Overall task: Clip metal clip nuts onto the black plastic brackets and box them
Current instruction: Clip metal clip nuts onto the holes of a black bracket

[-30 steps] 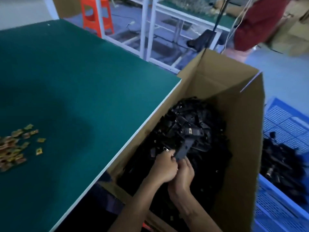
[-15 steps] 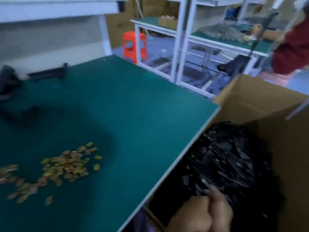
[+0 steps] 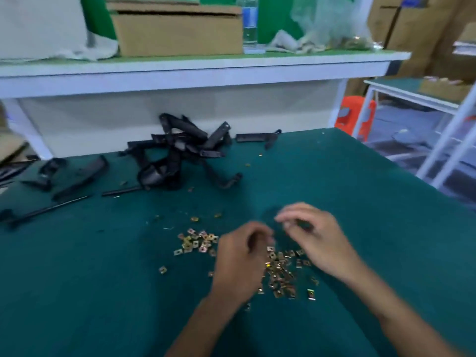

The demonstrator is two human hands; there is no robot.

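Observation:
Several brass-coloured metal clip nuts (image 3: 280, 274) lie scattered on the green table (image 3: 360, 202), with a smaller cluster (image 3: 198, 243) to the left. My left hand (image 3: 242, 261) hovers over the nuts with curled fingers; blur hides whether it pinches one. My right hand (image 3: 311, 235) hangs just above the nuts to the right, fingers loosely curled, nothing visible in it. A heap of black plastic brackets (image 3: 180, 150) lies at the table's far edge, well beyond both hands. More brackets (image 3: 77, 173) are spread at the far left.
A white shelf (image 3: 195, 73) runs above the table's back edge, carrying a cardboard box (image 3: 177, 32), a water bottle (image 3: 249, 24) and a plastic bag (image 3: 332, 24). An orange stool (image 3: 355, 117) and white table frames (image 3: 448, 140) stand to the right.
My view has swung left from the cardboard box of brackets beside the table to the tabletop. Both hands have left the box and now hover over the clip nuts.

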